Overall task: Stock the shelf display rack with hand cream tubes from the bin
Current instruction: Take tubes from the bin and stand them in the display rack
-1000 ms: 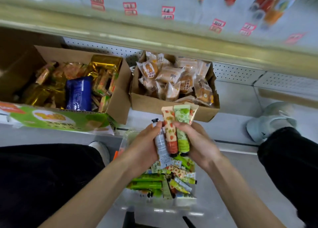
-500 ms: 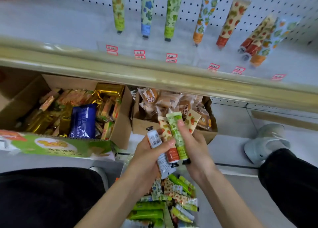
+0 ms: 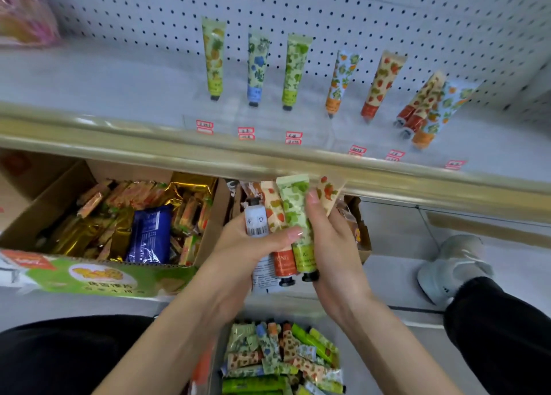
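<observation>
Since half a second ago my view has tipped upward and both hands have risen. The crimped ends of the tubes I hold now reach the underside of the gold metal front rail (image 3: 268,159) of the grey display shelf (image 3: 104,84), where earlier they stood clear below it. The heap of patterned hand cream tubes (image 3: 283,359) in the bin has dropped to the bottom of my sight. My grip is unchanged. On the shelf a row of printed tubes (image 3: 213,57) stands cap-down against the white pegboard back (image 3: 328,10). They are spaced apart on the left and bunched together at the far right. Bare shelf lies left of the row and in front of it, behind the small red price tags (image 3: 246,132). Below the rail a brown cardboard box of foil-wrapped snacks (image 3: 59,203) sits to my left, and a second cardboard box (image 3: 362,230) sits just behind my hands. My left hand (image 3: 238,245) is curled round a white-backed tube with a barcode (image 3: 255,220), its thumb lying across an orange strawberry-print tube (image 3: 275,212). My right hand (image 3: 334,245) clasps a green leaf-print tube (image 3: 293,203), fingers upright along its side, with another strawberry-print tube (image 3: 328,190) tucked behind them. All four tubes fan upward, touching.
</observation>
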Action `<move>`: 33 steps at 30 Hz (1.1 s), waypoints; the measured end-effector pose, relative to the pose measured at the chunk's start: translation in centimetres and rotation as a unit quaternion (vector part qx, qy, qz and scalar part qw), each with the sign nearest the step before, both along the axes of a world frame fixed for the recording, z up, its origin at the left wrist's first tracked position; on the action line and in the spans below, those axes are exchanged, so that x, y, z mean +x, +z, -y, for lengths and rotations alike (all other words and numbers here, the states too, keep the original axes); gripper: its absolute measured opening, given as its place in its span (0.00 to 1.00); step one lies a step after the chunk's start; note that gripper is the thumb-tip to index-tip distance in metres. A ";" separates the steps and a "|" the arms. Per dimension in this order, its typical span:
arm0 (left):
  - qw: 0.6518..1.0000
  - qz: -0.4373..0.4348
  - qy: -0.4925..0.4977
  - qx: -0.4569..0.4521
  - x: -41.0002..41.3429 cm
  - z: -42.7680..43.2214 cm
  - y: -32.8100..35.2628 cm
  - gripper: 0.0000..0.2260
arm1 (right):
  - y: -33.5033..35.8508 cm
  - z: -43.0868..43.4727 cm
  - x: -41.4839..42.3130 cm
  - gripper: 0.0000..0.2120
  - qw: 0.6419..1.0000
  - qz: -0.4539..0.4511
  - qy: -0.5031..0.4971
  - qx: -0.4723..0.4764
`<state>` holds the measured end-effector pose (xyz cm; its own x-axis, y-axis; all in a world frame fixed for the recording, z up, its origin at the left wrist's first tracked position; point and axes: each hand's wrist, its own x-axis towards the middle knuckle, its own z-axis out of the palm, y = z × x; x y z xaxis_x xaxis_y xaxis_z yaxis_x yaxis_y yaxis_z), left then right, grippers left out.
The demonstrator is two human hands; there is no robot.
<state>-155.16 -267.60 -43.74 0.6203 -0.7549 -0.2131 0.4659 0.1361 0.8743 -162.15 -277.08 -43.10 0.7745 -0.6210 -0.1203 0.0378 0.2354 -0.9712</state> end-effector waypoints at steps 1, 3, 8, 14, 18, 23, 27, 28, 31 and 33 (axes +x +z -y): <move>1.000 0.010 -0.001 -0.006 0.2 0.0 0.8 0.17 | 0.7 0.1 0.2 0.13 1.000 0.006 0.001 -0.025; 0.999 0.027 0.002 -0.024 0.8 0.2 2.2 0.16 | 2.4 0.2 0.7 0.17 0.996 0.015 0.001 -0.083; 0.997 0.056 0.012 -0.057 3.3 0.8 5.8 0.19 | 6.7 2.9 2.2 0.23 0.957 0.046 -0.020 -0.286; 0.991 0.099 0.043 -0.079 6.4 3.7 8.6 0.20 | 13.0 10.1 1.5 0.12 0.905 -0.060 -0.015 -0.422; 0.989 0.122 0.027 -0.080 7.5 6.7 9.6 0.21 | 17.8 14.4 1.0 0.13 0.867 -0.135 -0.009 -0.480; 0.988 0.118 0.032 -0.096 7.9 9.3 9.9 0.20 | 22.9 18.9 2.2 0.08 0.843 -0.227 0.005 -0.488; 0.987 0.115 0.035 -0.107 7.9 10.6 9.9 0.17 | 24.3 21.3 4.0 0.08 0.789 -0.292 0.006 -0.540; 0.987 0.112 0.032 -0.109 7.9 10.9 9.8 0.17 | 24.4 21.8 4.5 0.07 0.768 -0.310 0.011 -0.560; 0.988 0.102 0.029 -0.109 7.9 11.8 9.6 0.20 | 23.8 23.0 5.8 0.09 0.707 -0.364 0.021 -0.605; 0.989 0.094 0.028 -0.107 7.7 12.2 9.4 0.21 | 22.9 24.0 6.4 0.12 0.690 -0.377 0.022 -0.618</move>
<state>-147.44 -279.75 -34.32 0.6762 -0.7331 0.0724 0.2832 0.3494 0.8931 -155.73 -301.11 -20.18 0.8022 -0.5886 0.1003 -0.5688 -0.8044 -0.1713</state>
